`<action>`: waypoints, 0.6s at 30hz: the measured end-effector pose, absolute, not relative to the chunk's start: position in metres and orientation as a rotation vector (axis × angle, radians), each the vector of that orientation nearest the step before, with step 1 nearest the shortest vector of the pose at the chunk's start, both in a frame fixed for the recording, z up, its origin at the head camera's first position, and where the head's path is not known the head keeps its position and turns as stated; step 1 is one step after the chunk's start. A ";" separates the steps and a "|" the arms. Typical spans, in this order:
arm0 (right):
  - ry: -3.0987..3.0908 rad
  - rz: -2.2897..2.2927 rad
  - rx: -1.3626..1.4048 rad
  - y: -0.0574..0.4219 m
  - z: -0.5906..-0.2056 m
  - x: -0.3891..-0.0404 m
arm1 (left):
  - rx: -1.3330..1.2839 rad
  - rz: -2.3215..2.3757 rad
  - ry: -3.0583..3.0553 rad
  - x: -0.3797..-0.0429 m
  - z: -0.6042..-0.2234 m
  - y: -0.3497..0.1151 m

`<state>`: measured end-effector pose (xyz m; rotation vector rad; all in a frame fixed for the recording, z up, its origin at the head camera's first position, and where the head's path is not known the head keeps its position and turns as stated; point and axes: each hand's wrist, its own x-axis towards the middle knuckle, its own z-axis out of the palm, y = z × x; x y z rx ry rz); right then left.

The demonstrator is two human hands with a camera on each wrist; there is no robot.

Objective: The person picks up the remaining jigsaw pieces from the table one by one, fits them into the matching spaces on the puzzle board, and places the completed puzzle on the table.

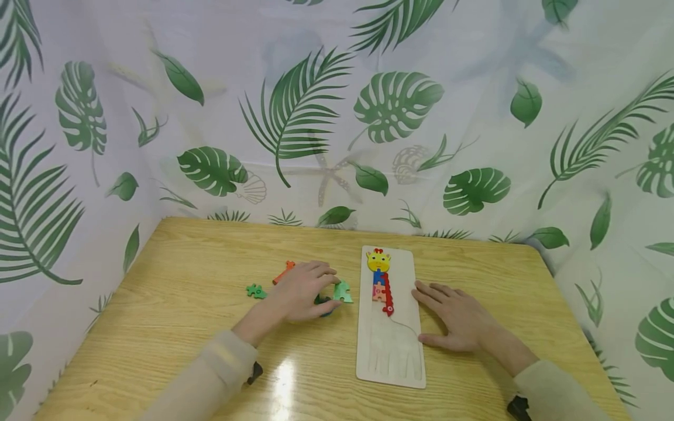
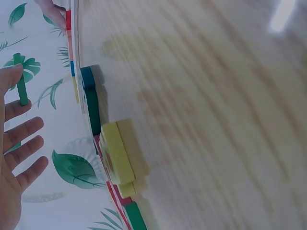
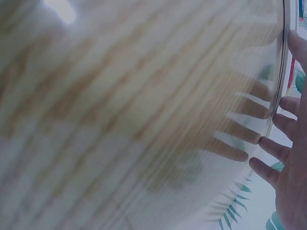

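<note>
In the head view my left hand (image 1: 302,292) pinches a light green jigsaw piece (image 1: 343,292) just left of the wooden puzzle board (image 1: 368,333). The left wrist view shows that green piece (image 2: 21,79) between thumb and index finger, raised off the table, the other fingers spread. Fitted in the board are a yellow giraffe head (image 1: 378,262), a blue piece (image 1: 378,278), a pink piece (image 1: 378,293) and a red mane piece (image 1: 388,295). My right hand (image 1: 458,316) has extended fingers, with fingertips and thumb at the board's right edge.
Left of the board lie a green piece (image 1: 256,291) and an orange-red piece (image 1: 284,272). A dark green-blue piece (image 1: 323,300) is partly covered by my left hand; a yellow piece (image 2: 118,153) shows only in the left wrist view. A leaf-patterned cloth (image 1: 316,117) hangs behind the table.
</note>
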<state>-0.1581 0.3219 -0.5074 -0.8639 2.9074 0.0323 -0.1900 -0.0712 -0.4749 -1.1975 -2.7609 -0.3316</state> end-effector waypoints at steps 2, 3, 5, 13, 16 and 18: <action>2.906 0.029 -0.856 0.321 -0.507 -0.158 | -1.208 -0.350 -2.763 -0.190 -0.475 -0.069; 2.906 0.024 -0.854 0.321 -0.507 -0.157 | -1.213 -0.360 -2.764 -0.190 -0.475 -0.068; 2.908 0.015 -0.851 0.320 -0.506 -0.157 | -1.216 -0.363 -2.772 -0.190 -0.474 -0.065; 2.913 0.023 -0.862 0.321 -0.508 -0.158 | -1.218 -0.353 -2.809 -0.190 -0.475 -0.054; 2.916 0.019 -0.863 0.322 -0.508 -0.158 | -1.223 -0.361 -2.815 -0.190 -0.476 -0.048; 2.917 0.027 -0.864 0.322 -0.509 -0.158 | -1.218 -0.361 -2.822 -0.189 -0.476 -0.044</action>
